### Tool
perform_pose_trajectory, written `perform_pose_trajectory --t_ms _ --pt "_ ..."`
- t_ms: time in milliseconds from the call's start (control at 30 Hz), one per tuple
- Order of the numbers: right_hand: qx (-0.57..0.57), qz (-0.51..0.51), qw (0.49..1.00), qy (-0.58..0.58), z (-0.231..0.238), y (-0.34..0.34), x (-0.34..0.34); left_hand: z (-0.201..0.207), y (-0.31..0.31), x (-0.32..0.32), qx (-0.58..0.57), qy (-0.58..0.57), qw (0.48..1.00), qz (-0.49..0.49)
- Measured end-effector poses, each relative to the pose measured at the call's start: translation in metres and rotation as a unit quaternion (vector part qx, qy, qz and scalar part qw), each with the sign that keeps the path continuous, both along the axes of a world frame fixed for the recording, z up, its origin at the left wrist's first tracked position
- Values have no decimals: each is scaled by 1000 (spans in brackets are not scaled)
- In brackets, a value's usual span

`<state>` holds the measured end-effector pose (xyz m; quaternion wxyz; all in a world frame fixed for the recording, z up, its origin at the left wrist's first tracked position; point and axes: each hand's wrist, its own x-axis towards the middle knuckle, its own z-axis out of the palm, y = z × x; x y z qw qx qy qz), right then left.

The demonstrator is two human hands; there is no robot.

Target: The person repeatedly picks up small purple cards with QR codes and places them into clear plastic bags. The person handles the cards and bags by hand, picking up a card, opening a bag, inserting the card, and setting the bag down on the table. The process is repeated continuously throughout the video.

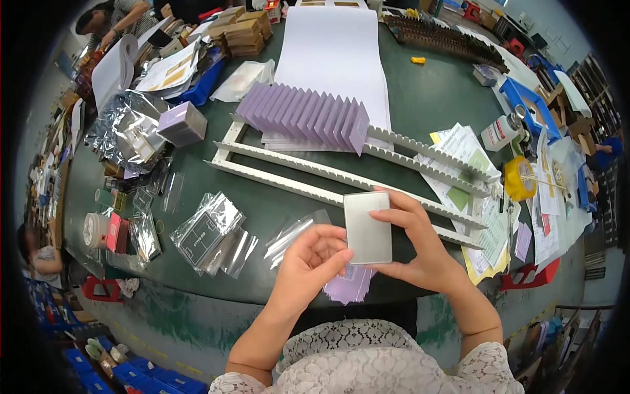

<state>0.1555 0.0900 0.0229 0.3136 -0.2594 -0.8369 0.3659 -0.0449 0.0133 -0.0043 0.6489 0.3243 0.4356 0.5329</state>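
Between both hands is a pale silver rectangular plate [367, 226] with rounded corners. My right hand [423, 246] grips it along its right side, with fingers over the upper part and a digit beneath the lower edge. My left hand [308, 262] is closed at its lower left corner, thumb pressing the edge. Below the plate lies a pile of purple cards [349, 286], partly covered by the hands. Just beyond, a long white notched rack [289, 161] stretches across the table; a row of upright purple plates [305, 117] stands in the notched rails behind it.
Clear plastic sleeves [209, 233] lie left of my hands. Farther left are a purple box [182, 125] and a white tape roll [96, 230]. White paper sheets [331, 49] cover the far middle. Papers [489, 223], a white bottle [502, 131] and a yellow container [518, 178] occupy the right.
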Motion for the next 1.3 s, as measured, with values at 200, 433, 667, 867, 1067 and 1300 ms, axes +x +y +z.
perform_pose_trajectory --t_ms 200,433,667,867,1067,1300 --pt "54 -87 994 25 -25 -6 12 -3 -1 5 19 8 1000 9" --pt "-158 -128 971 124 -26 -17 22 -1 -7 0 -9 74 997 21" --pt "-312 -118 917 220 1 -29 11 -1 -12 12 -17 56 998 -1" --pt "-332 -91 928 141 -13 -31 12 9 -10 6 -49 28 998 -15" --pt "-288 -157 936 124 -4 -33 -1 -5 -20 9 -56 83 995 -20" --pt "-207 -25 978 -9 -16 -46 -1 -16 -29 -1 -24 133 991 -11"
